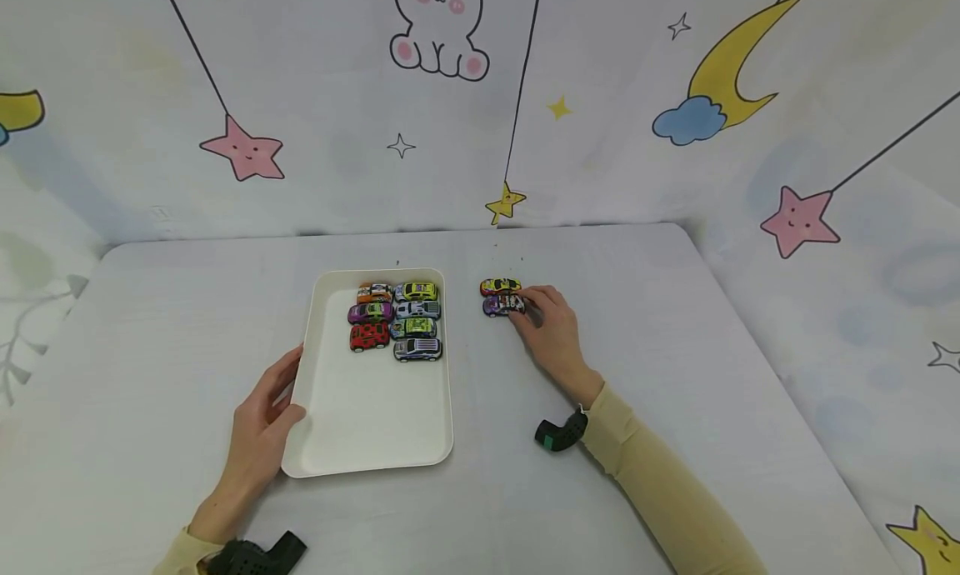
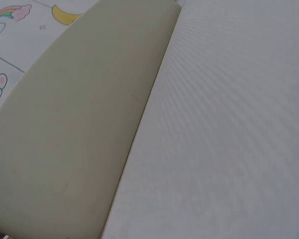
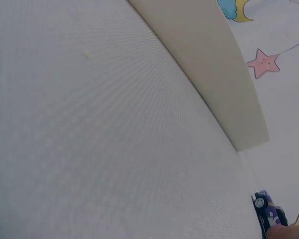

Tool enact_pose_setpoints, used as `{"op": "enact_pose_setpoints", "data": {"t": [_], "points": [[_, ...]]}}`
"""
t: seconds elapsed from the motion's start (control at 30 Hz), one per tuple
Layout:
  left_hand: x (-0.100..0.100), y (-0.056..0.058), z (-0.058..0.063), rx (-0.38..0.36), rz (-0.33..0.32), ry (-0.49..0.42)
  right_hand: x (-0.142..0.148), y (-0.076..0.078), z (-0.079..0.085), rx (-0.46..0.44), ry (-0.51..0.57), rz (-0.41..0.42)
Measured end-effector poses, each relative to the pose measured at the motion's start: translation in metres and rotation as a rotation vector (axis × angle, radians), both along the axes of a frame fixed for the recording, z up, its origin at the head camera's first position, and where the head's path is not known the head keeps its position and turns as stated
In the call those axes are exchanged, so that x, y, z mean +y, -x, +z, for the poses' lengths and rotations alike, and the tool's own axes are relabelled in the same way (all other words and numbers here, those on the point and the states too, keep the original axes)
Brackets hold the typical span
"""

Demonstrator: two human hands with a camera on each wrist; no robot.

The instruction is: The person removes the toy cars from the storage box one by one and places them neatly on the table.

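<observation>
To the right of a white tray (image 1: 367, 417), my right hand (image 1: 557, 335) pinches a purple toy car (image 1: 495, 306) between thumb and fingers. The same purple car (image 3: 270, 211) shows in the right wrist view, a fingertip at its end. Just behind it is a yellow and red toy car (image 1: 498, 287). My left hand (image 1: 258, 429) grips the tray's left edge, thumb at the rim. Inside the tray, at the far right part, several toy cars sit in two columns, among them a red car (image 1: 369, 337) and a grey striped car (image 1: 417, 350). Left wrist view shows only sleeve and table.
A white cloth covers the table (image 1: 645, 308), whose far edge meets a patterned wall hanging (image 1: 337, 75). Dark wrist devices sit on both arms, the right one (image 1: 561, 432) beside the sleeve cuff. Small dark specks lie near the table's far edge.
</observation>
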State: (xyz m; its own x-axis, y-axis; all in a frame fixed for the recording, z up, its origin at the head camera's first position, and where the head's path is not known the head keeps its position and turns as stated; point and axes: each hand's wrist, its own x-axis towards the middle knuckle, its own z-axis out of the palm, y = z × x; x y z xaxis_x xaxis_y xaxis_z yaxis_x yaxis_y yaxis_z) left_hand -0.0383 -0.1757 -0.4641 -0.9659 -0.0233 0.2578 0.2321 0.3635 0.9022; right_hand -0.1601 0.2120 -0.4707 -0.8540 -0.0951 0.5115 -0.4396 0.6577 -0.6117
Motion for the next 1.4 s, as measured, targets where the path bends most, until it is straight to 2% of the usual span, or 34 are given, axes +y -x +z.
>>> {"op": "enact_pose_setpoints", "data": {"t": [0.43, 1.4], "points": [[-0.0003, 0.0006, 0.0005, 0.007, -0.001, 0.0, 0.0003, 0.0001, -0.0004, -0.017, -0.002, -0.027], [-0.0004, 0.0003, -0.0009, 0.018, -0.001, -0.005, -0.0005, 0.0001, 0.0012, -0.004, -0.008, -0.016]]}}
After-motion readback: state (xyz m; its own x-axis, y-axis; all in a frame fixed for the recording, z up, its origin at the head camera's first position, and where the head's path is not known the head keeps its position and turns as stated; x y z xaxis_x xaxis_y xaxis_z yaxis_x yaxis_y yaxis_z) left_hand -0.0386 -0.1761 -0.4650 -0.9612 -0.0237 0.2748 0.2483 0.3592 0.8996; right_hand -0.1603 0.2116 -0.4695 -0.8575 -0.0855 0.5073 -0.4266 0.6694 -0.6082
